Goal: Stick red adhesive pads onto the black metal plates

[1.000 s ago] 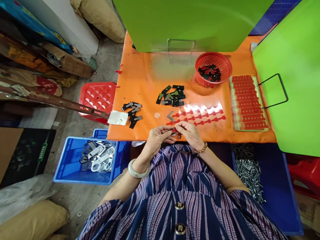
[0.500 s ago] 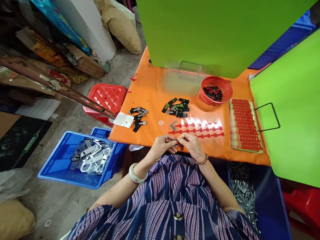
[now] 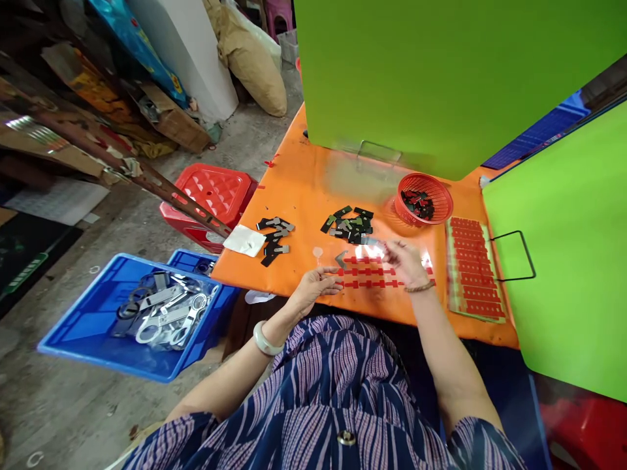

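Note:
My left hand is at the table's front edge, thumb and fingers pressed together beside the left ends of the red die-cut strips. What sits in its fingertips, if anything, is too small to make out. My right hand is over the right part of the strips, smeared by motion. A blurred grey-blue flat piece is just left of its fingertips; I cannot tell whether they hold it. Behind it is a pile of flat black and metal pieces. A grey angled piece rests at the strips' left end.
A red basket holds black and red pieces. Right of it are sheets of red stickers. Smaller black pieces and a white pad are at left. Green panels border the table. A blue bin holds metal parts.
My hands were together at the table edge around a small dark piece. The right hand has moved forward and right; the left has stayed near the edge. The camera view has shifted slightly.

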The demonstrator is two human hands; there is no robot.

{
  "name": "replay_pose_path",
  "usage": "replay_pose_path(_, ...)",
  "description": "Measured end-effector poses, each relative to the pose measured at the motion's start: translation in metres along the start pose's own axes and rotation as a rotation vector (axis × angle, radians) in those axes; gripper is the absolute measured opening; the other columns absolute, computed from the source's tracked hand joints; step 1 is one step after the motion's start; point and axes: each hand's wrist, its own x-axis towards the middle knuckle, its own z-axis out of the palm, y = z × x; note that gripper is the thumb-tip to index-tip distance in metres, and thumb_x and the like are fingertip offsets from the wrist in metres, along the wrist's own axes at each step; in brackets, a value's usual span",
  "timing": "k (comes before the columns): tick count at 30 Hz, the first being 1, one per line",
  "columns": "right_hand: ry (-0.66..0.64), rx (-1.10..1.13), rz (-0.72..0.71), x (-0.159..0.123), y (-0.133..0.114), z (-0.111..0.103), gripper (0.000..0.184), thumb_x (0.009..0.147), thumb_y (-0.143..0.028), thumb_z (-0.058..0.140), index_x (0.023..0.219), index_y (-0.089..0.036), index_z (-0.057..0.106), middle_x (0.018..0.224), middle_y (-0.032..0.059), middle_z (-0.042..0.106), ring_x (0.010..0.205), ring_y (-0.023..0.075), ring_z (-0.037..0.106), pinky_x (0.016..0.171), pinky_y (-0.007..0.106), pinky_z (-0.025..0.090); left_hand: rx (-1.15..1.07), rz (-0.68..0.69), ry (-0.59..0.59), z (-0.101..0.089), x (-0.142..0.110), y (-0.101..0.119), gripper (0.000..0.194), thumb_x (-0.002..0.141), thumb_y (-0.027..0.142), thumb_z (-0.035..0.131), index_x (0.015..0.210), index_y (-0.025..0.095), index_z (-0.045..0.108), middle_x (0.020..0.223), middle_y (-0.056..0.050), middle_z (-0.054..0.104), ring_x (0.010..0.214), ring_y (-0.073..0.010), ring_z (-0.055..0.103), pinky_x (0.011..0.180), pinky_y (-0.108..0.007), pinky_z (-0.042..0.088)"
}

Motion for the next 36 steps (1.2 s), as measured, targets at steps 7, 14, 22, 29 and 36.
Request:
replay_pose_path(7, 0.174, 0.169, -0.099, 0.062, -0.02, 0.001, 0.013, 0.077, -0.026, 0.072, 0.079, -0.021, 0.061, 0.067, -0.0044, 0.066, 0.054, 0.0074, 0.057, 0.056, 0.023, 0.055, -0.016, 0.0, 0.085, -0.012, 0.01, -0.009, 0.018, 0.08, 0.011, 0.07, 0.096, 0.011, 0.062, 0.09, -0.011, 0.075, 0.073, -0.0159, 0.073, 0.067, -0.024, 0.057)
replay_pose_path(14, -0.025, -0.924, -0.364, 0.062, 0.036, 0.07, 0.006, 0.077, -0.015, 0.06, 0.079, -0.019, 0.063, 0.085, 0.0033, 0.062, 0.075, 0.0156, 0.058, 0.078, 0.033, 0.05, -0.002, 0.013, 0.089, -0.014, 0.014, -0.013, 0.018, 0.078, 0.013, 0.072, 0.093, 0.011, 0.062, 0.086, -0.01, 0.075, 0.075, -0.0179, 0.073, 0.071, -0.027, 0.056)
replay_pose_path(22, -0.144, -1.407, -0.408, 0.073, 0.046, 0.092, 0.013, 0.08, -0.009, 0.053, 0.087, -0.017, 0.06, 0.099, 0.0105, 0.055, 0.085, 0.021, 0.053, 0.075, 0.032, 0.042, 0.014, 0.019, 0.078, -0.015, 0.016, -0.016, 0.016, 0.081, 0.013, 0.069, 0.094, 0.012, 0.06, 0.089, -0.011, 0.075, 0.076, -0.0173, 0.073, 0.072, -0.027, 0.056)
replay_pose_path(29, -0.126, -1.172, -0.406, 0.067, 0.04, 0.092, 0.013, 0.07, -0.01, 0.055, 0.07, -0.021, 0.048, 0.077, 0.0021, 0.056, 0.07, 0.0164, 0.049, 0.07, 0.031, 0.04, -0.007, 0.037, 0.058, -0.016, 0.014, -0.016, 0.019, 0.078, 0.014, 0.073, 0.092, 0.012, 0.06, 0.088, -0.01, 0.074, 0.075, -0.0168, 0.073, 0.07, -0.026, 0.056)
replay_pose_path(36, -0.24, -0.329, 0.048, 0.018, 0.033, 0.083, 0.027, 0.066, -0.035, 0.071, 0.071, -0.023, 0.048, 0.056, -0.0061, 0.054, 0.051, 0.0127, 0.055, 0.051, 0.027, 0.046, -0.032, 0.093, 0.115, -0.001, 0.006, -0.003, 0.024, 0.08, 0.028, 0.073, 0.094, 0.013, 0.06, 0.082, -0.005, 0.073, 0.07, -0.0154, 0.072, 0.07, -0.026, 0.056)
